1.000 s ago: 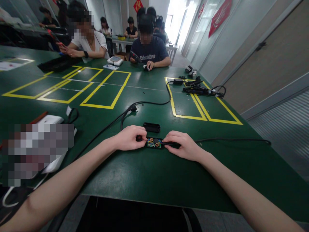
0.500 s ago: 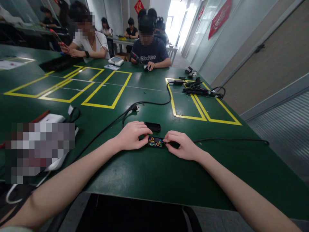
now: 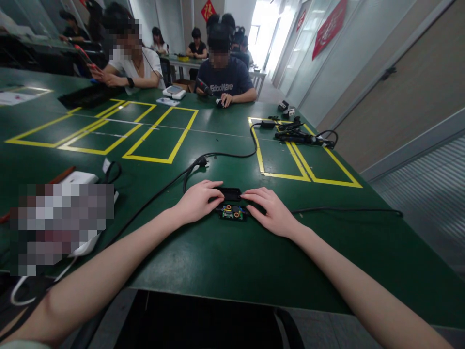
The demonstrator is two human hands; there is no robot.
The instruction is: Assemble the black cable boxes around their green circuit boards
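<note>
An opened adapter case (image 3: 232, 213) lies on the green table between my hands, its circuit board and copper coils facing up. Black cable leads from its right end. Just beyond it is the black case cover (image 3: 232, 194), hollow side up. My left hand (image 3: 199, 201) has its thumb and fingers around the cover's left end, hiding that end. At the cover's right end are the stretched fingertips of my right hand (image 3: 271, 212). Its thumb is apart from them, near the right end of the opened case.
A black cable with a plug (image 3: 201, 162) runs along the left. Bundled adapters and cables (image 3: 296, 133) lie at the far right, near yellow tape frames. A white device (image 3: 78, 178), partly blurred, is at left. A person (image 3: 223, 72) sits opposite, handling a tool.
Both hands have let go of the opened adapter case and shifted away slightly to the ends of the cover. The right fingers have straightened from a pinch. The case sits slightly further left.
</note>
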